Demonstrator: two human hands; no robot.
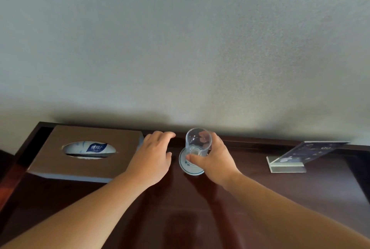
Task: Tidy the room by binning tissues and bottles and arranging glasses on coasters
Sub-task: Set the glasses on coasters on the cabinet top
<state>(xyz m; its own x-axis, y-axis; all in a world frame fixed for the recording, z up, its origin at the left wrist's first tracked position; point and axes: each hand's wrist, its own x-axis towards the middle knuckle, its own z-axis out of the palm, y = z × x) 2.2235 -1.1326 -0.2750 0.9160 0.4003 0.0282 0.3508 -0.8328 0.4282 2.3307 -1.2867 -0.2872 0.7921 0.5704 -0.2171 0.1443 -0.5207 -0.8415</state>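
On my feed I see a dark, glossy wooden counter [260, 188] set against the wall [180, 48]; at its left end lies a brown wood-grain tissue box [60, 162], a blue-and-white tissue pack [96, 147] showing through its oval slot; near the middle a round white coaster [190, 170] lies flat; well to the right stands a clear acrylic sign holder [288, 165], its card tilted back.

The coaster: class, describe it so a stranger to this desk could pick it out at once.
Start at the dark wooden desk against the wall. Between the brown tissue box on the left and the clear sign stand on the right lies the coaster, beneath a glass held by the right hand. It alone is round, flat and pale.
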